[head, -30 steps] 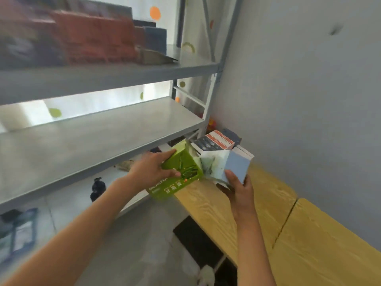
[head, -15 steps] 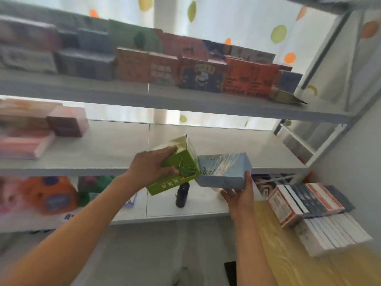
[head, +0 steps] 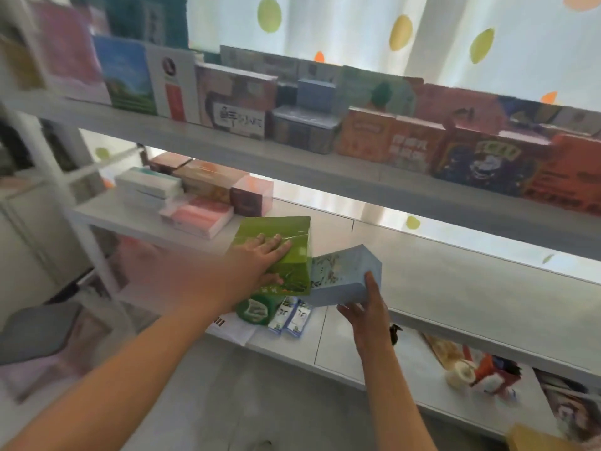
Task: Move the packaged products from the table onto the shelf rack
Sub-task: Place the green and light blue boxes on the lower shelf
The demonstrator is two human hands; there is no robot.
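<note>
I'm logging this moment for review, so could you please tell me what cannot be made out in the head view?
- Green box: the left hand covers its top; whether it rests fully on the middle shelf is unclear.
- Blue box: its underside is hidden; the right hand holds its near edge.
- Top-shelf boxes: print blurred, unreadable.
- Lower-shelf items: partly hidden behind both boxes.
- Yellow object: cut off by the bottom edge.
</note>
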